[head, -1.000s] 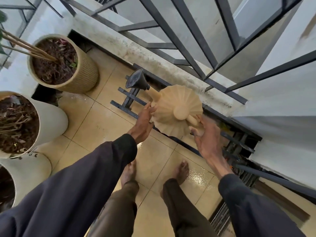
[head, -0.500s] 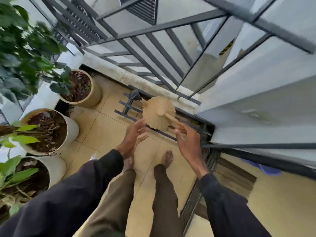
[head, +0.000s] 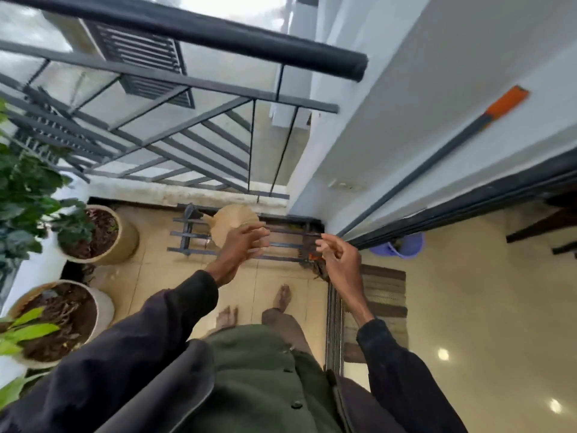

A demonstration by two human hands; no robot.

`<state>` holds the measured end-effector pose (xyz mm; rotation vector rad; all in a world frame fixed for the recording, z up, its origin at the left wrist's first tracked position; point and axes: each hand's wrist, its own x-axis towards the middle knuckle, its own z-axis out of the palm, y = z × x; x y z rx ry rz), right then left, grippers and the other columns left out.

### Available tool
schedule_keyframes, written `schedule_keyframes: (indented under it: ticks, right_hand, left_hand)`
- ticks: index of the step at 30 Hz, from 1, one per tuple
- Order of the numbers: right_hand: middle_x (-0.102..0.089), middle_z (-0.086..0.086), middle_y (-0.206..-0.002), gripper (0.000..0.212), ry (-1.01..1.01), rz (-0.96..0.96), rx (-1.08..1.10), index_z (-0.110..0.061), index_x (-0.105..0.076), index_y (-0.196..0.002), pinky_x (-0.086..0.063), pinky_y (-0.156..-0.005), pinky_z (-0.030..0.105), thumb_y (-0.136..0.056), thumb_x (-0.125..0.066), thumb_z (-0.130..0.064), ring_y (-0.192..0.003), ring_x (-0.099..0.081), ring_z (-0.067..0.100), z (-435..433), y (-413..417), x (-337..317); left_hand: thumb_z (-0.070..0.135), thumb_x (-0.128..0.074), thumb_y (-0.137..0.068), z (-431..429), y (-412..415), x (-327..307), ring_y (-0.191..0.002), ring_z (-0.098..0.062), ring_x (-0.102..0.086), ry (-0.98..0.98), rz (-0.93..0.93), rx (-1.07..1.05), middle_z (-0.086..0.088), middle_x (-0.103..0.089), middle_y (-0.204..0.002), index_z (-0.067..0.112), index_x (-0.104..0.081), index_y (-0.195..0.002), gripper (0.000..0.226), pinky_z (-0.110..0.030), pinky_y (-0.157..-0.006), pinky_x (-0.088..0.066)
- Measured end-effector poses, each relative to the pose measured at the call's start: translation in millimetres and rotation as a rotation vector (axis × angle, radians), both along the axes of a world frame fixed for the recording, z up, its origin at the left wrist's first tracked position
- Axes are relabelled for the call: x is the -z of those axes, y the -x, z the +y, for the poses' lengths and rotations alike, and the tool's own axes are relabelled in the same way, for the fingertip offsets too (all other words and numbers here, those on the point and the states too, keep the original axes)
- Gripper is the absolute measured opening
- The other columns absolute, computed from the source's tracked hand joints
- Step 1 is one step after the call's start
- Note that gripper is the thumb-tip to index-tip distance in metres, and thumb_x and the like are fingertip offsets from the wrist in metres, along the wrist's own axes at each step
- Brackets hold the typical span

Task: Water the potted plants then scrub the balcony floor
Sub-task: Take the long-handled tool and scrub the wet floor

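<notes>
A beige ribbed watering can (head: pixel 229 221) with a dark funnel spout (head: pixel 189 211) sits on a low dark metal rack (head: pixel 199 236) at the far end of the wet tiled balcony floor (head: pixel 156 276). My left hand (head: pixel 242 248) hovers above the can with loosely curled fingers and holds nothing. My right hand (head: pixel 338 254) is raised beside it, fingers relaxed, also holding nothing. Two potted plants (head: pixel 100 234) (head: pixel 59 320) stand along the left side. A long dark handle with an orange tip (head: pixel 452 148) leans against the white wall on the right.
A dark metal railing (head: pixel 187 145) closes the balcony's far side. A sliding door track (head: pixel 334 323) and striped mat (head: pixel 381 301) lie on the right, with a purple bucket (head: pixel 402 246) inside the room. My bare feet (head: pixel 282 296) stand on the tiles.
Both hands have come off the watering can and lifted away. The view has risen and pulled back, so the can now looks small and far on its rack.
</notes>
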<state>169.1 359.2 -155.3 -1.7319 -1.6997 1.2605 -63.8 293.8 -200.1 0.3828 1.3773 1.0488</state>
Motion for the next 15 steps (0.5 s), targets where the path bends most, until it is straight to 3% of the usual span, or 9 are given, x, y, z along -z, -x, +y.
schedule_keyframes:
  ticks: [5, 10, 12, 15]
  right_hand:
    - [-0.075, -0.003, -0.113, 0.028, -0.036, 0.014, 0.055, -0.013, -0.070, -0.129, -0.056, -0.084, 0.014, -0.103, -0.063, -0.019, -0.100, -0.069, 0.000, 17, -24, -14]
    - [-0.074, 0.001, -0.119, 0.031, -0.162, 0.077, 0.155, -0.010, -0.065, -0.133, -0.051, -0.081, 0.005, -0.103, -0.061, -0.007, -0.097, -0.066, -0.015, 60, -56, -24]
    - [-0.073, 0.002, -0.119, 0.032, -0.216, 0.107, 0.205, -0.011, -0.065, -0.133, -0.051, -0.081, 0.004, -0.102, -0.059, -0.004, -0.099, -0.066, -0.013, 82, -69, -30]
    - [-0.073, 0.005, -0.121, 0.036, -0.266, 0.164, 0.234, -0.010, -0.065, -0.132, -0.054, -0.086, 0.011, -0.100, -0.054, 0.002, -0.107, -0.071, 0.006, 121, -95, -39]
  left_hand:
    - [0.027, -0.064, -0.101, 19, -21, -16, -0.106, -0.024, -0.073, -0.057, 0.118, 0.128, -0.009, -0.073, -0.120, 0.016, -0.063, -0.133, 0.033, -0.042, -0.097, -0.058]
    - [0.029, -0.065, -0.100, 47, -54, -24, -0.108, -0.027, -0.071, -0.085, 0.177, 0.145, -0.011, -0.071, -0.122, 0.014, -0.062, -0.133, 0.037, -0.046, -0.098, -0.058]
    - [0.027, -0.067, -0.099, 63, -75, -28, -0.108, -0.027, -0.071, -0.086, 0.196, 0.140, -0.011, -0.071, -0.121, 0.012, -0.062, -0.134, 0.038, -0.047, -0.098, -0.058]
    - [0.028, -0.065, -0.101, 91, -118, -28, -0.109, -0.022, -0.071, -0.085, 0.206, 0.125, -0.008, -0.070, -0.126, 0.013, -0.060, -0.138, 0.040, -0.044, -0.099, -0.057]
